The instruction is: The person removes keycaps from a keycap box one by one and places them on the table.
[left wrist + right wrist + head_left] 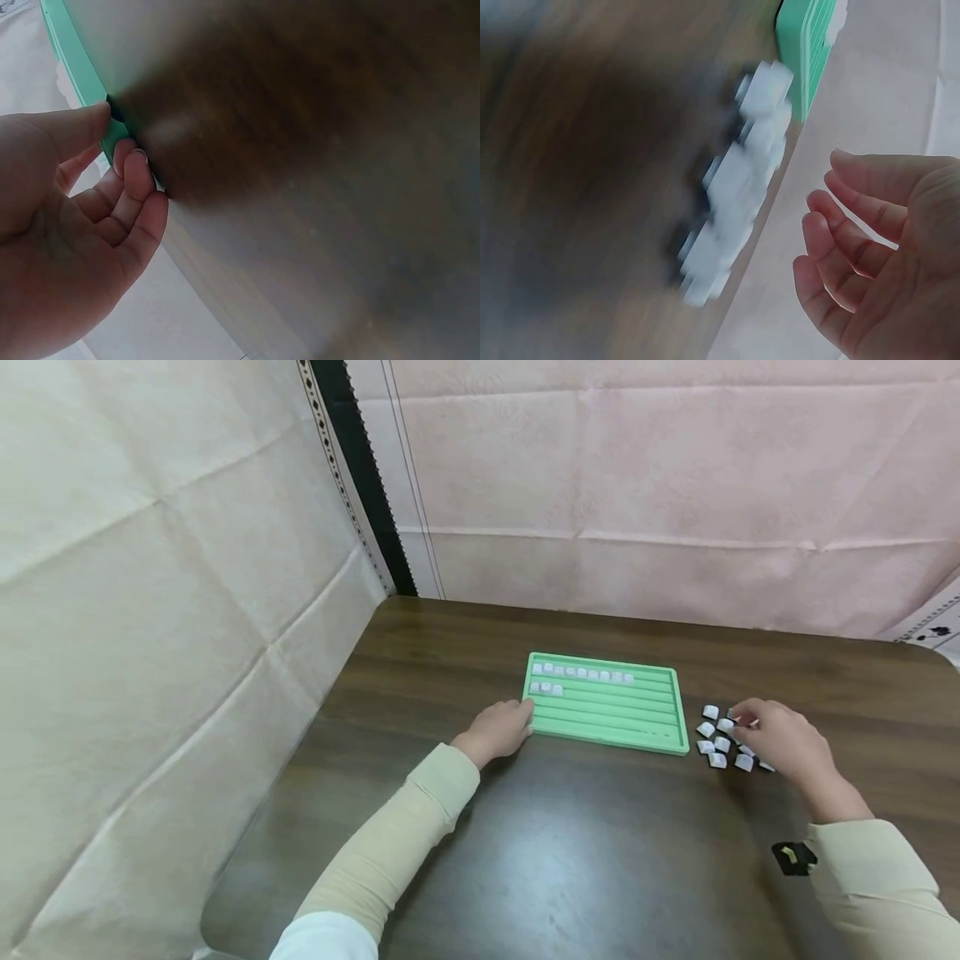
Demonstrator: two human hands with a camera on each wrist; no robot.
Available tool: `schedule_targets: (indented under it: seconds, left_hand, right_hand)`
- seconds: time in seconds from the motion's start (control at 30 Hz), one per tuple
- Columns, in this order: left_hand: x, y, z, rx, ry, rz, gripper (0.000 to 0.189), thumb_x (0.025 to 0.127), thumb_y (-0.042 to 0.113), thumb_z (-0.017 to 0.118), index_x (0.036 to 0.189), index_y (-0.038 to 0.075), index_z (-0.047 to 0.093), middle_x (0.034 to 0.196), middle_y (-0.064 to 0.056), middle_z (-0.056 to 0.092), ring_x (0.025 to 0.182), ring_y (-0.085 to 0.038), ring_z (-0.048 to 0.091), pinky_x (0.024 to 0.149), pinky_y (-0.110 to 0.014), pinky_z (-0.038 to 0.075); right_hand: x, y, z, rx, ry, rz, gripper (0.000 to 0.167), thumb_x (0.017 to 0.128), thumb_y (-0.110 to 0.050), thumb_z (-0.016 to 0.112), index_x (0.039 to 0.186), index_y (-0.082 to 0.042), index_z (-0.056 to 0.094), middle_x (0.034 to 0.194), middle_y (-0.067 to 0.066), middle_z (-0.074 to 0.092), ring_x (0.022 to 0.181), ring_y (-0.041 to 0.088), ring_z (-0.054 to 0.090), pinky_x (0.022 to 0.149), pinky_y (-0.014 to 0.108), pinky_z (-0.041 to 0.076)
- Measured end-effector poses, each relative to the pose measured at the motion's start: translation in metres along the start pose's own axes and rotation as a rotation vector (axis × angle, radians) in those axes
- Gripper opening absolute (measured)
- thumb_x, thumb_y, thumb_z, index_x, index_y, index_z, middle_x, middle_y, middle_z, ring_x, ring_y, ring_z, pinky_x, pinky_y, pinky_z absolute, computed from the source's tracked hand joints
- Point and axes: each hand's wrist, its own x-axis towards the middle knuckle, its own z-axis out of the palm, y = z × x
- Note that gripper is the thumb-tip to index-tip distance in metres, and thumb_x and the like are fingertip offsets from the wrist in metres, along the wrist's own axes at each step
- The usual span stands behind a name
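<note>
A green ridged tray (600, 718) lies on the table with small white keycaps (582, 673) lined up in its top row. The second row holds 3 keycaps (546, 689) at its left end. My left hand (498, 728) grips the tray's left edge near the front corner, thumb on one side and fingertips (139, 172) on the other. To the right of the tray, a loose group of white keycaps (717, 760) lies on the wood. My right hand (783, 739) is over this group, fingers loosely bent; in the right wrist view nothing shows between thumb and fingers (817, 232).
The brown wooden table (570, 860) reaches back to a pale cloth wall (675, 468). Another cloth (150, 652) hangs along the left side. A small black object (793, 858) sits at the right sleeve cuff.
</note>
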Motion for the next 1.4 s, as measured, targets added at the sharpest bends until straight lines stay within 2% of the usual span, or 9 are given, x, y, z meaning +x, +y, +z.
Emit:
schedule_targets:
  seconds: [0.13, 0.57, 0.8, 1.13, 1.4]
  left_hand:
    - [0.001, 0.001, 0.002, 0.007, 0.001, -0.005, 0.014, 0.096, 0.027, 0.047, 0.102, 0.013, 0.046, 0.087, -0.001, 0.053, 0.076, -0.014, 0.049, 0.066, -0.026, 0.042]
    - [-0.002, 0.001, 0.003, 0.016, 0.032, 0.006, 0.014, 0.096, 0.026, 0.048, 0.1, 0.012, 0.047, 0.086, -0.001, 0.055, 0.075, -0.014, 0.05, 0.066, -0.026, 0.043]
    - [-0.001, 0.001, 0.0, 0.016, 0.016, -0.003, 0.013, 0.095, 0.026, 0.049, 0.1, 0.013, 0.047, 0.085, 0.0, 0.054, 0.075, -0.013, 0.049, 0.065, -0.026, 0.042]
    - [-0.001, 0.003, 0.001, 0.025, 0.002, 0.006, 0.014, 0.096, 0.026, 0.048, 0.101, 0.014, 0.047, 0.089, -0.001, 0.056, 0.077, -0.013, 0.051, 0.066, -0.026, 0.044]
    - [-0.001, 0.001, -0.001, 0.02, 0.003, 0.0, 0.013, 0.096, 0.027, 0.048, 0.101, 0.015, 0.047, 0.088, 0.0, 0.055, 0.077, -0.013, 0.051, 0.066, -0.026, 0.043]
  right_hand:
    - [0.013, -0.021, 0.005, 0.012, -0.001, -0.023, 0.034, 0.089, -0.022, 0.055, 0.113, 0.0, 0.056, 0.105, 0.023, 0.059, 0.088, 0.033, 0.057, 0.06, 0.042, 0.043]
    - [0.058, -0.092, 0.031, 0.073, -0.008, -0.147, 0.031, 0.09, -0.021, 0.055, 0.116, -0.005, 0.058, 0.112, 0.018, 0.061, 0.103, 0.035, 0.056, 0.075, 0.054, 0.044]
    - [0.069, -0.11, 0.041, 0.08, -0.009, -0.191, 0.029, 0.09, -0.019, 0.055, 0.115, -0.004, 0.059, 0.111, 0.018, 0.062, 0.103, 0.035, 0.057, 0.079, 0.053, 0.044]
    - [0.082, -0.13, 0.059, 0.085, -0.036, -0.234, 0.03, 0.09, -0.02, 0.054, 0.116, -0.005, 0.059, 0.113, 0.017, 0.062, 0.104, 0.034, 0.057, 0.078, 0.051, 0.046]
    - [0.094, -0.153, 0.071, 0.076, -0.025, -0.246, 0.03, 0.088, -0.018, 0.059, 0.114, -0.005, 0.06, 0.111, 0.015, 0.062, 0.104, 0.032, 0.056, 0.081, 0.05, 0.046]
